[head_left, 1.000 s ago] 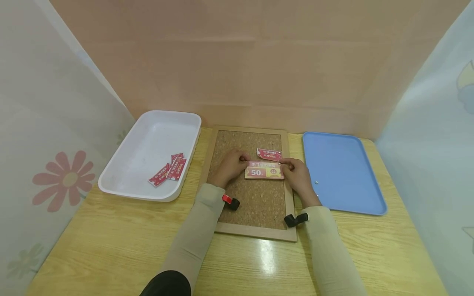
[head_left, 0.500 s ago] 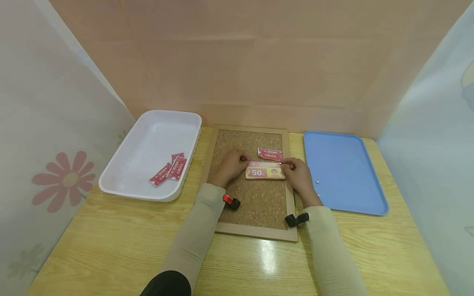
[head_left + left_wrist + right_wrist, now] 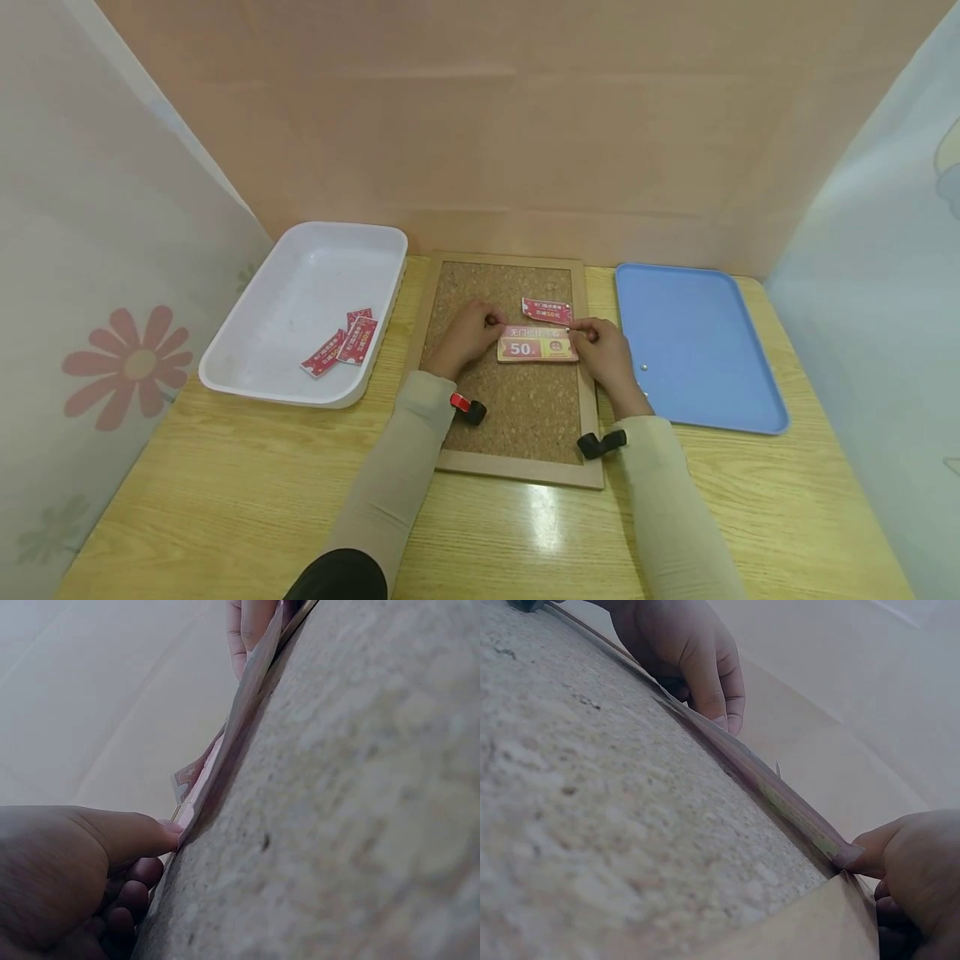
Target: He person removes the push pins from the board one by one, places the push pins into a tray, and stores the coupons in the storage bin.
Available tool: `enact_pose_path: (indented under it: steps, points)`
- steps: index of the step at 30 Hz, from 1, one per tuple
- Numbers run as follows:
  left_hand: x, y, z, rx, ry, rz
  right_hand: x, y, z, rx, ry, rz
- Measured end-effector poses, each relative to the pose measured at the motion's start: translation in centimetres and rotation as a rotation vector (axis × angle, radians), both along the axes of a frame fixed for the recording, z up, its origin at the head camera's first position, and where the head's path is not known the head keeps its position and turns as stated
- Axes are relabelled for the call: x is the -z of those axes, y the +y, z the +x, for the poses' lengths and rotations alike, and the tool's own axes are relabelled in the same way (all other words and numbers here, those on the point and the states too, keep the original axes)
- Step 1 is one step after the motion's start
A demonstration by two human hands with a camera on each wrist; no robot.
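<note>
A pink and yellow coupon (image 3: 537, 345) marked 50 lies across the upper part of a wood-framed cork board (image 3: 517, 408). My left hand (image 3: 468, 335) pinches its left end, the thumb (image 3: 142, 836) on the paper and other fingers curled below. At the opposite end my right hand (image 3: 604, 354) holds the upper right corner, where a small shiny dot like a thumbtack head (image 3: 567, 331) shows beside the fingertips. In the right wrist view the coupon (image 3: 780, 799) stands slightly off the cork along its near edge. Just above it on the board is a red coupon (image 3: 547, 310).
To the left stands a white plastic tray (image 3: 255, 367) with several red coupons (image 3: 357, 341) in its near right corner. A blue tray (image 3: 701, 350) lies right of the board, with small shiny tacks (image 3: 643, 367) near its left edge. A brown backdrop (image 3: 510, 150) rises behind.
</note>
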State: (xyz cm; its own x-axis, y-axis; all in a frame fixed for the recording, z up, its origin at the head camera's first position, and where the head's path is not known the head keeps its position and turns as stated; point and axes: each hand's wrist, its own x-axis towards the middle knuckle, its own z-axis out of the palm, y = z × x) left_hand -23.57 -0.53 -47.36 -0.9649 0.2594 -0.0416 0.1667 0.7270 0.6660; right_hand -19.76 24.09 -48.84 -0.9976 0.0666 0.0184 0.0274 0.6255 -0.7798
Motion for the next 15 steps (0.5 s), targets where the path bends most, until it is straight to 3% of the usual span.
enact_pose_path:
  steps: [15]
  points:
    - [-0.07, -0.19, 0.18, 0.004, 0.011, 0.026, 0.07, -0.21, 0.21, 0.002, 0.007, -0.002]
